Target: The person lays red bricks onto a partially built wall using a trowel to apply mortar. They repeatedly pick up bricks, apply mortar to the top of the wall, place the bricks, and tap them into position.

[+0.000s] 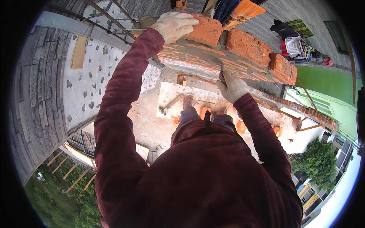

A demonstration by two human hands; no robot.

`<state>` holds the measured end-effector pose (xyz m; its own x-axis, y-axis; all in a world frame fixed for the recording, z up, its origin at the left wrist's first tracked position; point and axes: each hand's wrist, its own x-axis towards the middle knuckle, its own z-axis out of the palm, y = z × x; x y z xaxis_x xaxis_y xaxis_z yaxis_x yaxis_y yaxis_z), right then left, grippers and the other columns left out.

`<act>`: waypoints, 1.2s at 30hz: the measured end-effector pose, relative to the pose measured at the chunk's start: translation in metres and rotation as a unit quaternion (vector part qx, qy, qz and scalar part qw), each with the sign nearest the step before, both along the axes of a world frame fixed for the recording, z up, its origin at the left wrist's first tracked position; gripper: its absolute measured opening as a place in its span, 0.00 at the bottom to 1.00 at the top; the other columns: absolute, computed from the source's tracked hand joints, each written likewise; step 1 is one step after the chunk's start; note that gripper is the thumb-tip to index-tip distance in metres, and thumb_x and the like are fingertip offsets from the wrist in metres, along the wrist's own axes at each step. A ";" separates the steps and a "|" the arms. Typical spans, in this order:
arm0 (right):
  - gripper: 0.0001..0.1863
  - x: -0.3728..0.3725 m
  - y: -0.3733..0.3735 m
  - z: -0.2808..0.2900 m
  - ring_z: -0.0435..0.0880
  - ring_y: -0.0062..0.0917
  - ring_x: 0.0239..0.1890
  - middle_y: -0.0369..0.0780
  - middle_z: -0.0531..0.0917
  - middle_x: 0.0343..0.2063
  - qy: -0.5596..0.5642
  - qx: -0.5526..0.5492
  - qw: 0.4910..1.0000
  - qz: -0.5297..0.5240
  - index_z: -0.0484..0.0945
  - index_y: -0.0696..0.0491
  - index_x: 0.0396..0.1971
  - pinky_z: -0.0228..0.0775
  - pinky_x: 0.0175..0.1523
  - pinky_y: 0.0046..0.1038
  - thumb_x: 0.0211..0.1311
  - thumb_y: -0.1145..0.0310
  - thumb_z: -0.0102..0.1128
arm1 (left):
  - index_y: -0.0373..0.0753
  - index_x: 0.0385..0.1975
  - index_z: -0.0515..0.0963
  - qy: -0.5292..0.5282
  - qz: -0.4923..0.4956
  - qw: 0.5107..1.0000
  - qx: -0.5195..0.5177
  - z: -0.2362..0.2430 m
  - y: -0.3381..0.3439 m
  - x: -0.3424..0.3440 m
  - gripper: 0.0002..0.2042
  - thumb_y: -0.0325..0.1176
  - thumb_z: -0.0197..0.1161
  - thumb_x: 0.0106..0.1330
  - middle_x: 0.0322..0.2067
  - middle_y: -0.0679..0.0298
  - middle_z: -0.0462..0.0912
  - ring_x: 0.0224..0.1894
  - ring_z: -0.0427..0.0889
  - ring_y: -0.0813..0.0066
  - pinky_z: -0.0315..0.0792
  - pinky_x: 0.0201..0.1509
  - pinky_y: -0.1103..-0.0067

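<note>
My left hand [174, 27], in a whitish work glove, lies on the left end of an orange-red brick [208, 31] on top of the wall. Its fingers stretch flat over the brick; the end under the palm is hidden. My right hand [234, 88], gloved too, is closed round a trowel [220, 68] at the near face of the wall. Much of the trowel is hidden or hard to tell from the grey mortar. Two more bricks, a larger one [249, 46] and a shorter one [283, 68], sit further right in the row, with gaps between them. Mortar streaks the brick wall [197, 57] below.
Steel reinforcing bars [110, 19] stick out left of the wall. A pitted white panel [91, 72] stands at the left. Below me are my feet on a pale board [167, 95], a hammer [173, 103] and loose bricks [241, 127]. Clothes [294, 45] hang beyond the wall.
</note>
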<state>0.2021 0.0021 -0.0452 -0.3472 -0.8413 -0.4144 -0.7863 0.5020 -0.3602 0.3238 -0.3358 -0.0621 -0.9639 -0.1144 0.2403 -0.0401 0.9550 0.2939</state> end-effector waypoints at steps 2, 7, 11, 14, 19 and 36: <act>0.20 0.009 -0.021 -0.035 0.88 0.50 0.43 0.53 0.86 0.41 0.011 0.021 1.000 0.000 0.73 0.57 0.48 0.79 0.47 0.50 0.73 0.54 0.55 | 0.50 0.64 0.79 -0.044 -0.002 0.999 -0.012 -0.002 0.010 -0.003 0.21 0.47 0.55 0.77 0.68 0.63 0.75 0.70 0.69 0.59 0.56 0.77 0.61; 0.20 -0.009 -0.034 -0.078 0.88 0.49 0.43 0.50 0.87 0.40 0.030 -0.047 0.997 -0.044 0.76 0.54 0.48 0.79 0.48 0.48 0.71 0.52 0.57 | 0.50 0.64 0.80 -0.074 0.016 0.996 -0.055 0.000 0.017 0.006 0.20 0.45 0.55 0.76 0.69 0.63 0.73 0.73 0.66 0.58 0.55 0.78 0.59; 0.19 -0.050 0.013 -0.070 0.87 0.48 0.40 0.49 0.87 0.33 0.020 -0.076 0.994 -0.080 0.79 0.53 0.42 0.77 0.44 0.47 0.67 0.51 0.62 | 0.52 0.64 0.80 -0.076 0.014 0.996 -0.053 0.000 0.015 0.007 0.21 0.47 0.57 0.75 0.70 0.64 0.73 0.73 0.65 0.59 0.55 0.78 0.59; 0.19 -0.079 0.050 -0.074 0.87 0.48 0.40 0.50 0.87 0.33 0.025 -0.085 0.991 -0.102 0.80 0.53 0.43 0.77 0.46 0.46 0.65 0.51 0.63 | 0.52 0.64 0.79 -0.076 0.012 0.995 -0.061 0.000 0.017 0.004 0.21 0.46 0.57 0.74 0.70 0.64 0.72 0.73 0.65 0.60 0.55 0.78 0.60; 0.19 -0.113 0.113 -0.068 0.87 0.47 0.43 0.48 0.88 0.36 0.003 -0.113 0.980 -0.163 0.83 0.52 0.44 0.78 0.48 0.43 0.63 0.53 0.65 | 0.48 0.67 0.77 -0.102 0.015 0.993 -0.055 0.010 0.025 0.003 0.22 0.41 0.58 0.74 0.72 0.62 0.70 0.75 0.63 0.57 0.54 0.79 0.60; 0.19 -0.148 0.164 -0.076 0.86 0.43 0.46 0.43 0.86 0.40 0.077 -0.119 0.969 -0.200 0.84 0.46 0.50 0.78 0.50 0.43 0.62 0.53 0.67 | 0.49 0.68 0.75 -0.127 0.066 0.989 -0.047 0.014 0.038 0.004 0.25 0.43 0.62 0.70 0.72 0.58 0.70 0.74 0.64 0.55 0.56 0.78 0.59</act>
